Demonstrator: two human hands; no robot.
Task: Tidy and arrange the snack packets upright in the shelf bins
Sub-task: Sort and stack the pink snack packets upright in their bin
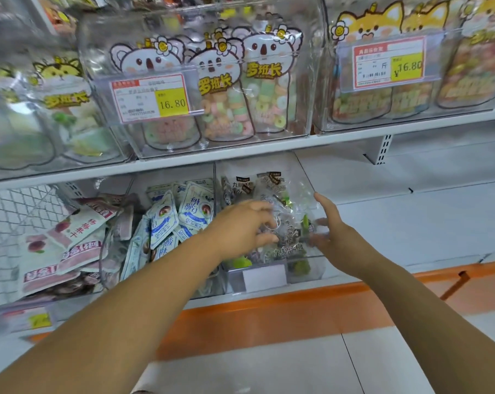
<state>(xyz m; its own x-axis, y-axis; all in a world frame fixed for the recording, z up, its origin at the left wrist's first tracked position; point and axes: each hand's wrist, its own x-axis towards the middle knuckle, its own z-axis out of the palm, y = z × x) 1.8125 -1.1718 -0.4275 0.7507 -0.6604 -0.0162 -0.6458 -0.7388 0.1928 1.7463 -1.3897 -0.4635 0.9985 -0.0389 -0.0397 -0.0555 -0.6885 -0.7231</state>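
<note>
Packets (283,220) of clear, crinkly plastic, with black labels and green bits inside, were heaped in the see-through bin (314,268) on the low shelf. They were soft and floppy. Some leaned back, with their long side running from 6 o'clock to 12 o'clock. Others lay flat near the front wall.

The heap sat right between the two hands. The left hand (240,226) was at its 9 o'clock side, with fingers and thumb bent round the edge of the heap, and it looked like a hold. The right hand (333,227) was at its 3 o'clock side, with flat, straight fingers against the heap and nothing in its grip. Both were touching, so neither was nearer. I think a squeeze from both sides could stand the heap up.

Further toward 9 o'clock, blue-and-white packets (180,214) were jumbled in the next bin, and pink packets (70,243) lay past them. Up at 12 o'clock, shiny koala bags (264,81) stood straight in a hard, clear box.
</note>
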